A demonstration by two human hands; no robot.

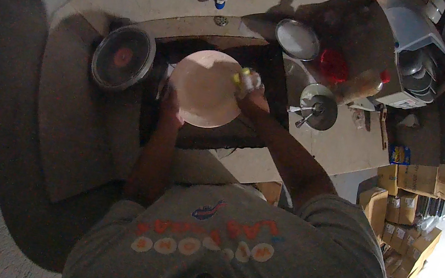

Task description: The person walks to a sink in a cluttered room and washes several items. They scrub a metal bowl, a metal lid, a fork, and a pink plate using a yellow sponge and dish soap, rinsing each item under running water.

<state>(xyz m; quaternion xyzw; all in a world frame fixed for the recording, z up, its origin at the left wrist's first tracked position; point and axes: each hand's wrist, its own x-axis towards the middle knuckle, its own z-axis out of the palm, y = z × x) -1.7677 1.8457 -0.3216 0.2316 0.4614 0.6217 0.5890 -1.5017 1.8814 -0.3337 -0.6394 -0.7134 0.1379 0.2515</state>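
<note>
Plate [205, 89], round and smooth-looking, rests in the left hand [173, 105].

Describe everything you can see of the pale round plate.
The pale pinkish round plate looks plain and smooth, its material unclear. It faces the camera above the dark rectangular sink, partly shadowed. The left hand grips its left edge; the right hand holds a yellow and white soft-looking pad at its right edge.

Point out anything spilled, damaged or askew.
Nothing clearly stands out: the left hand grips the round dish above the sink, the right hand holds a yellow-and-white item at its edge. Shadow may hide small flaws.
</note>
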